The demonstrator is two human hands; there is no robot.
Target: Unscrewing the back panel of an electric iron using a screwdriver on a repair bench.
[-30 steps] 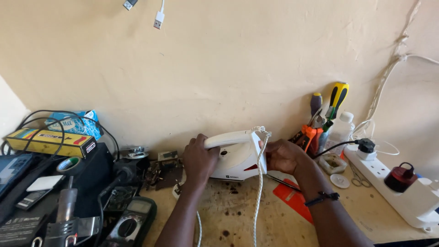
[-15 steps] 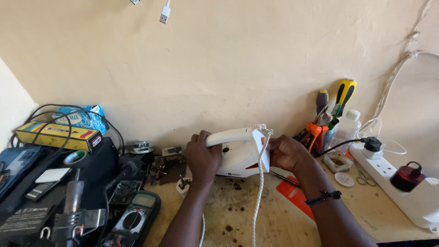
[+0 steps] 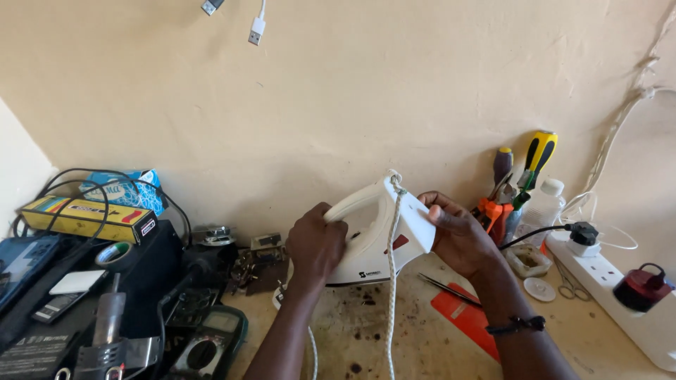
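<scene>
Left hand (image 3: pixel 315 246): fingers are curling around the handle of the white plastic clothes iron (image 3: pixel 370 236), pressing tight on it.
Iron: is sitting on the stained bench (image 3: pixel 415 338) near the wall, its heel end facing right with a red mark on its side.
Cord: a white braided cord (image 3: pixel 391 281) is hanging down from the iron's heel.
Right hand (image 3: pixel 461 236): fingers are pinching the iron's rear edge.

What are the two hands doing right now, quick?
Left hand: closed around the handle of the white iron.
Right hand: gripping the iron's back end, beside the white cord.
</scene>
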